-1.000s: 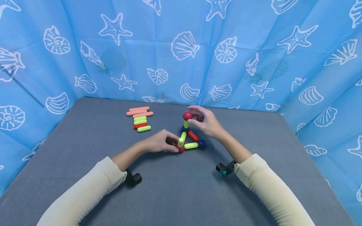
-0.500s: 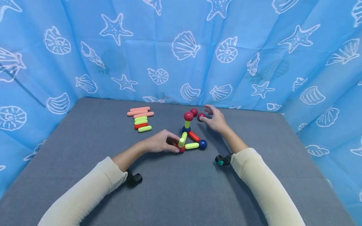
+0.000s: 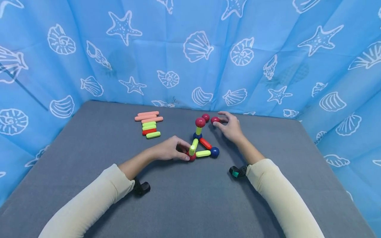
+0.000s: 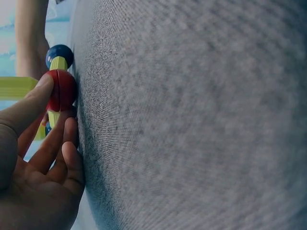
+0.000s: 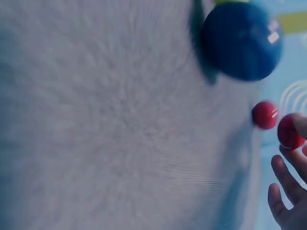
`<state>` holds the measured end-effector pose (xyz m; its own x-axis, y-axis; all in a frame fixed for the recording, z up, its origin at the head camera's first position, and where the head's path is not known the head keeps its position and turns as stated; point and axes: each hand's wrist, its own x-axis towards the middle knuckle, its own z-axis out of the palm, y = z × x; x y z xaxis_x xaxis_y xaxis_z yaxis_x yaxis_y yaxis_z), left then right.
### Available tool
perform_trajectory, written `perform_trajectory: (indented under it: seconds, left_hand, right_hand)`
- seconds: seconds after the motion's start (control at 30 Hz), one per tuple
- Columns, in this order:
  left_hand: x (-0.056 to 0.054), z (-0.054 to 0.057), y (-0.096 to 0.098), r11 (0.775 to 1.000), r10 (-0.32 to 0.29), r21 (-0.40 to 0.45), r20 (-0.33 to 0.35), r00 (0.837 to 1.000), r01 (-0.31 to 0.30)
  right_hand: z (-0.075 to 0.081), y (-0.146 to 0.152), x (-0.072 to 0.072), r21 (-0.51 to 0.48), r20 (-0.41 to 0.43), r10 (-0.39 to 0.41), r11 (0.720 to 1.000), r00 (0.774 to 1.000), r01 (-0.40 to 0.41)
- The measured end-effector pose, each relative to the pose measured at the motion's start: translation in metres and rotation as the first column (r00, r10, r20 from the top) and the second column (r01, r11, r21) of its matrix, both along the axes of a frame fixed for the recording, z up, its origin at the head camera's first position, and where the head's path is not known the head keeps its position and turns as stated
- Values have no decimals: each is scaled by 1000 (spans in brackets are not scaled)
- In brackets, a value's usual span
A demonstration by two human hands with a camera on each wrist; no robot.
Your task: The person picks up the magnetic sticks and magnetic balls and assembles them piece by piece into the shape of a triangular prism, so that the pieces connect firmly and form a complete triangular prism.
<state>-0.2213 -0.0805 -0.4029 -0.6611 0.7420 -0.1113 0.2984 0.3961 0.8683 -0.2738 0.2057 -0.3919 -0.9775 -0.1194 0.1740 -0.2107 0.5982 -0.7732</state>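
Observation:
My left hand (image 3: 169,148) pinches a red ball (image 4: 64,90) at the near left corner of a triangle of balls and rods. From that ball a yellow-green rod (image 3: 192,150) stands upright. A blue ball (image 3: 214,152) forms the right corner. At the back corner, a second upright rod (image 3: 198,131) rises from another blue ball (image 3: 197,136) and carries a red ball (image 3: 200,122) on top. My right hand (image 3: 232,129) holds a loose red ball (image 5: 289,132) between thumb and fingers, behind and right of the triangle; the right wrist view shows it off the table.
Another loose red ball (image 3: 205,117) lies just left of the right hand's ball. Back left on the grey table (image 3: 190,198) are several rods: salmon ones (image 3: 148,113), yellow-green ones (image 3: 153,135) and a red one (image 3: 149,131). A blue shell-print curtain (image 3: 166,59) hangs behind.
My right hand moved right, away from the upright rod's top ball, and took hold of one of the loose red balls. My left hand stayed on the corner ball.

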Motion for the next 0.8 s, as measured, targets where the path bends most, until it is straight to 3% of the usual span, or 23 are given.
perform_trajectory:
  seconds: [0.2, 0.3, 0.4, 0.53, 0.6, 0.8]
  left_hand:
    - [1, 1, 1, 1000, 0, 5, -13, 1000, 1]
    - [1, 1, 1, 1000, -6, 20, -22, 1000, 6]
    - [0, 1, 1, 999, -16, 39, -20, 1000, 16]
    - [-1, 1, 0, 998, -29, 47, -29, 999, 31]
    - [-1, 1, 0, 998, -35, 46, -37, 999, 36]
    - [-1, 0, 0, 999, -39, 34, -43, 998, 40]
  right_hand:
    - [25, -1, 30, -111, -162, 86, 988, 983, -104]
    - [34, -6, 49, -150, -220, 169, 967, 961, -205]
    - [38, -15, 68, -170, -251, 283, 929, 926, -330]
    - [39, -30, 85, -147, -223, 440, 867, 870, -476]
    - [37, -37, 90, -121, -186, 486, 851, 854, -511]
    - [34, -44, 95, -82, -123, 512, 849, 850, -522]
